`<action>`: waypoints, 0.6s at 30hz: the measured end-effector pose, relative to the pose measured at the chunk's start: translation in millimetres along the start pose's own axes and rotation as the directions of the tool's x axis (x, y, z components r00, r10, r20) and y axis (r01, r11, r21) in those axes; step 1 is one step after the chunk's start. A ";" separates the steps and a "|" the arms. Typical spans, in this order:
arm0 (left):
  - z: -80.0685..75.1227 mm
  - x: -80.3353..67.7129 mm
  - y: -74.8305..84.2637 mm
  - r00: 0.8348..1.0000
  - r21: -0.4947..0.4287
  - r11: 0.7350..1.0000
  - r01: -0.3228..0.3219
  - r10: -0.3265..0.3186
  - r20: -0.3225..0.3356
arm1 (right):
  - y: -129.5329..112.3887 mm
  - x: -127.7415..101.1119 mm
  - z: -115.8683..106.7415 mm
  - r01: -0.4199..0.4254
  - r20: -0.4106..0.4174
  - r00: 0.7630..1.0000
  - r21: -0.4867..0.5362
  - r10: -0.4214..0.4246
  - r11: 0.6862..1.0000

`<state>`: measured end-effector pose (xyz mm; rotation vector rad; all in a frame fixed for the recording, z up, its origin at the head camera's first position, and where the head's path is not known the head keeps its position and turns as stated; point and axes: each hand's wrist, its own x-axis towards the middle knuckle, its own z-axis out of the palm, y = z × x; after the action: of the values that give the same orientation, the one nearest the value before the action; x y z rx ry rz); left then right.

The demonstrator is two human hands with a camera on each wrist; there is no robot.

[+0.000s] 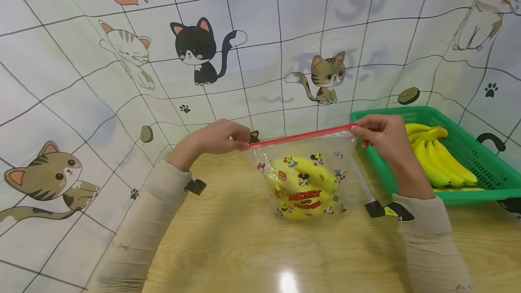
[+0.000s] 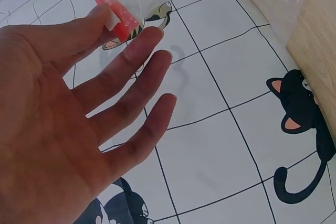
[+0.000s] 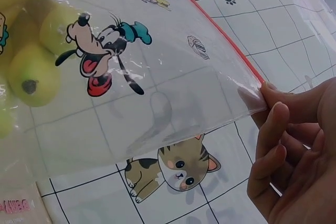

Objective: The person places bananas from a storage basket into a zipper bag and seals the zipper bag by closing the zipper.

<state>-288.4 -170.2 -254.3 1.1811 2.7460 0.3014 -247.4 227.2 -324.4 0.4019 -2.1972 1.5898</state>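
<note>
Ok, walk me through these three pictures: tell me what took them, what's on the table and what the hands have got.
No machine here: a person wears three cameras. The big picture comes from a head camera looking down at both hands. The other two come from cameras strapped to each wrist, so they show each hand up close.

The left hand pinches one end of the red zip strip of a clear cartoon-printed bag; the right hand pinches the other end, holding the bag above the wooden table. Inside are bananas. In the left wrist view, the thumb and one of the fingers grip the strip.

To the right a green basket holds more bananas. Cat-printed sheets cover the wall.
</note>
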 end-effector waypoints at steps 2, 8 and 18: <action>-0.6 -1.6 -0.7 1.000 0.007 1.000 0.001 -0.001 0.001 | 0.4 -0.1 -0.7 -0.005 0.002 1.000 -0.002 0.005 1.000; -2.5 -4.5 2.0 0.999 0.001 1.000 0.019 -0.019 -0.029 | 4.2 -0.9 -2.1 -0.007 0.063 0.998 0.011 0.006 1.000; 22.2 -7.5 -5.1 0.971 -0.158 0.982 0.106 -0.137 -0.196 | 14.1 1.6 -0.9 0.028 0.290 0.954 0.173 -0.078 0.985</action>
<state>-282.3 -176.3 -276.7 0.9901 2.8957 0.6329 -255.1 232.4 -335.2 0.7901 -2.2468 1.7883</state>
